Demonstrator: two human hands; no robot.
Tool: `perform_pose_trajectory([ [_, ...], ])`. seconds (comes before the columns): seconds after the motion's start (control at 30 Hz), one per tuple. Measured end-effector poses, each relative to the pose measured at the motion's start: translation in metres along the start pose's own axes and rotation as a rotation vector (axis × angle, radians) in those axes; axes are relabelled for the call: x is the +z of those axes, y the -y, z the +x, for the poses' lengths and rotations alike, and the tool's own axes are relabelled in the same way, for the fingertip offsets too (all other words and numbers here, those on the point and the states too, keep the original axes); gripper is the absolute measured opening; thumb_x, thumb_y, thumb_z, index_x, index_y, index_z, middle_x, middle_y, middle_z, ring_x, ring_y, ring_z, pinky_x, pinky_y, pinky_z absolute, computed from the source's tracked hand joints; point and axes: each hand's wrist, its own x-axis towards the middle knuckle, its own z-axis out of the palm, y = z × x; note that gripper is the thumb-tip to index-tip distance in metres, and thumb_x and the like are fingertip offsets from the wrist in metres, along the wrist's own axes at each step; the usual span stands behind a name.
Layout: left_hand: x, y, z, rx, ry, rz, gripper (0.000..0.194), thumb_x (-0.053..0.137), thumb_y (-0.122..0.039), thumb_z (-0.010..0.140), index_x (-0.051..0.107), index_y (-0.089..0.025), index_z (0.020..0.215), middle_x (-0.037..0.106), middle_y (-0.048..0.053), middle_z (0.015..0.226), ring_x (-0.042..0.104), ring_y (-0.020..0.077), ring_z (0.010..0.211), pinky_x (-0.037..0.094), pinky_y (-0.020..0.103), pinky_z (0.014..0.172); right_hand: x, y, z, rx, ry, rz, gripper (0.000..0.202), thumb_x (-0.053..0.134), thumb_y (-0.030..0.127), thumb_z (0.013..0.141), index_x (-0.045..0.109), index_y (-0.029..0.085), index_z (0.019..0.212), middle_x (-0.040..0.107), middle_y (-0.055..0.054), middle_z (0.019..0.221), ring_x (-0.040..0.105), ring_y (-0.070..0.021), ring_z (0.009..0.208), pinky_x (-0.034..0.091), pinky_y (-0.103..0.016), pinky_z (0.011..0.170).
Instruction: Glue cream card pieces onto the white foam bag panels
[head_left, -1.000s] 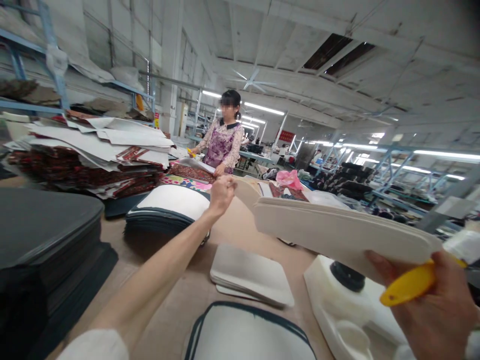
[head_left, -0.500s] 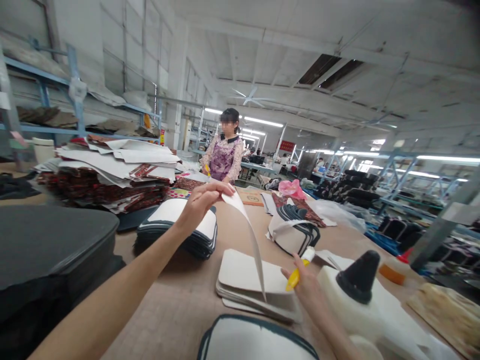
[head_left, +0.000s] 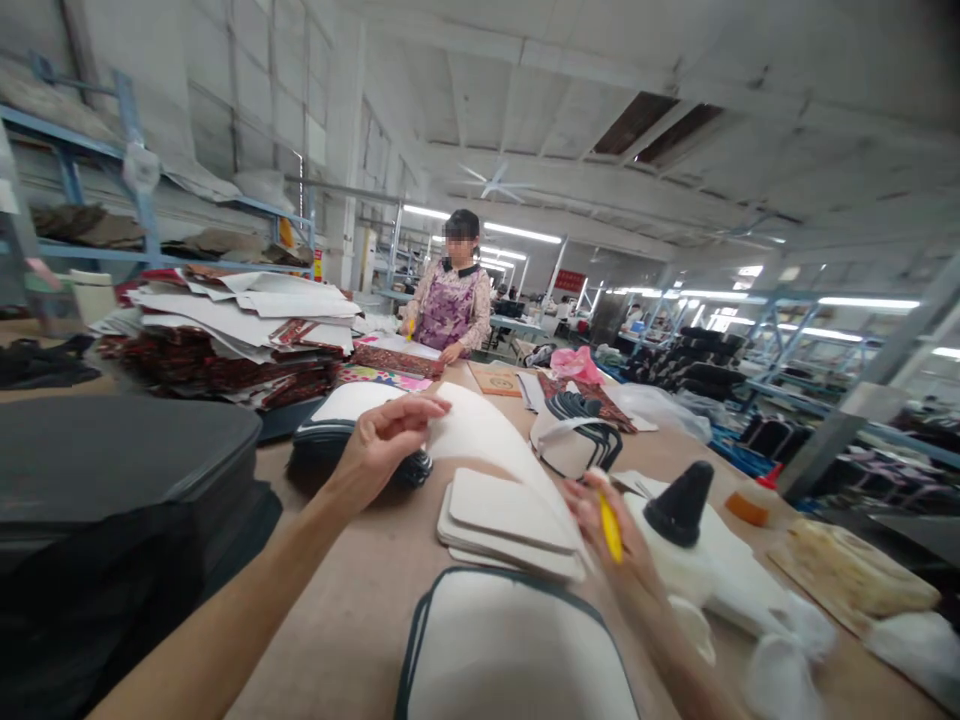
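My left hand (head_left: 390, 435) pinches the far left corner of a thin white sheet (head_left: 487, 430), which bows up and slants down to the right. My right hand (head_left: 611, 530) is closed round a yellow-handled tool (head_left: 610, 528); its working end is hidden. The right fingertips are at the sheet's right edge, and whether they grip it I cannot tell. Beneath the sheet lies a short stack of white rounded panels (head_left: 502, 510). Nearer to me is a white panel with a dark edge (head_left: 510, 650). Behind my left hand sits a pile of similar dark-edged panels (head_left: 319, 450).
A black padded case (head_left: 120, 450) stands at left, before a tall pile of patterned and white pieces (head_left: 247, 310). On the right are a white container with a black cone top (head_left: 682, 505) and an orange bottle (head_left: 752, 500). A co-worker (head_left: 450, 300) stands across the table.
The white sheet has swung from nearly upright to a slant facing me. My left hand has come lower, and my right fingers have moved to the sheet's edge. The view has shifted slightly.
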Motion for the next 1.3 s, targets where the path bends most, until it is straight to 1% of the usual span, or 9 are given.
perform_pose_trajectory([
  [0.13, 0.004, 0.004, -0.004, 0.080, -0.054, 0.009, 0.032, 0.062, -0.010, 0.066, 0.066, -0.021, 0.096, 0.061, 0.004, 0.110, 0.056, 0.0194, 0.105, 0.043, 0.031, 0.093, -0.036, 0.028, -0.025, -0.137, -0.100, -0.117, 0.065, 0.049, 0.052, 0.082, 0.028, 0.025, 0.137, 0.067, -0.003, 0.083, 0.064, -0.0174, 0.061, 0.051, -0.035, 0.066],
  [0.27, 0.022, 0.016, -0.010, 0.213, -0.238, 0.230, 0.020, 0.065, -0.011, 0.070, 0.065, -0.019, 0.088, 0.060, 0.003, 0.104, 0.058, 0.0170, 0.098, 0.046, 0.029, 0.090, -0.058, 0.033, -0.054, -0.072, -0.136, -0.192, 0.052, 0.044, 0.055, 0.084, 0.052, 0.018, 0.120, 0.059, 0.000, 0.063, 0.052, -0.0132, 0.050, 0.044, -0.026, 0.048],
  [0.37, 0.043, 0.032, -0.026, 0.260, -0.408, 0.280, 0.011, 0.059, -0.013, 0.078, 0.064, -0.019, 0.085, 0.060, 0.004, 0.102, 0.058, 0.0164, 0.097, 0.046, 0.028, 0.088, -0.052, 0.021, -0.068, 0.009, -0.109, -0.244, 0.041, 0.056, 0.052, 0.077, 0.065, 0.017, 0.096, 0.057, 0.000, 0.062, 0.051, -0.0135, 0.055, 0.042, -0.025, 0.051],
  [0.5, 0.064, 0.046, -0.042, 0.247, -0.528, 0.319, 0.011, 0.055, -0.014, 0.082, 0.063, -0.020, 0.087, 0.060, 0.005, 0.105, 0.057, 0.0167, 0.100, 0.046, 0.028, 0.087, -0.015, 0.007, -0.068, 0.070, 0.010, -0.377, 0.036, 0.061, 0.051, 0.072, 0.066, 0.017, 0.084, 0.053, 0.002, 0.054, 0.043, -0.0116, 0.046, 0.035, -0.024, 0.043],
  [0.63, 0.071, 0.046, -0.042, 0.295, -0.500, 0.357, 0.012, 0.054, -0.014, 0.084, 0.062, -0.021, 0.089, 0.059, 0.004, 0.107, 0.055, 0.0166, 0.102, 0.044, 0.029, 0.089, 0.023, 0.001, -0.054, -0.032, 0.234, -0.406, 0.025, 0.057, 0.043, 0.076, 0.063, 0.019, 0.076, 0.056, 0.001, 0.061, 0.047, -0.0124, 0.055, 0.039, -0.023, 0.050],
  [0.73, 0.074, 0.053, -0.048, 0.294, -0.469, 0.371, 0.013, 0.053, -0.014, 0.085, 0.061, -0.022, 0.092, 0.057, 0.004, 0.109, 0.054, 0.0164, 0.103, 0.044, 0.029, 0.089, 0.032, -0.003, -0.045, -0.059, 0.379, -0.441, 0.020, 0.053, 0.036, 0.078, 0.062, 0.019, 0.072, 0.056, 0.001, 0.064, 0.048, -0.0127, 0.058, 0.039, -0.022, 0.053],
  [1.03, 0.085, 0.131, -0.096, 0.126, -0.426, 0.475, 0.015, 0.049, -0.016, 0.086, 0.060, -0.022, 0.092, 0.057, 0.006, 0.106, 0.054, 0.0188, 0.101, 0.046, 0.034, 0.087, 0.014, -0.010, -0.041, -0.011, 0.387, -0.537, 0.018, 0.049, 0.033, 0.077, 0.060, 0.020, 0.072, 0.056, 0.000, 0.065, 0.051, -0.0147, 0.062, 0.040, -0.024, 0.055],
  [1.17, 0.078, 0.142, -0.097, 0.119, -0.423, 0.501, 0.015, 0.050, -0.016, 0.085, 0.061, -0.023, 0.091, 0.057, 0.006, 0.105, 0.055, 0.0194, 0.100, 0.046, 0.035, 0.087, 0.004, -0.012, -0.037, -0.002, 0.346, -0.544, 0.019, 0.051, 0.035, 0.075, 0.061, 0.020, 0.071, 0.058, 0.000, 0.062, 0.054, -0.0154, 0.060, 0.042, -0.025, 0.056],
  [1.3, 0.076, 0.143, -0.097, 0.119, -0.416, 0.520, 0.014, 0.051, -0.017, 0.084, 0.062, -0.022, 0.090, 0.058, 0.006, 0.104, 0.056, 0.0194, 0.099, 0.046, 0.035, 0.088, -0.028, -0.011, -0.040, 0.038, 0.280, -0.568, 0.018, 0.056, 0.036, 0.070, 0.062, 0.020, 0.067, 0.058, 0.001, 0.057, 0.053, -0.0160, 0.055, 0.042, -0.026, 0.051],
])
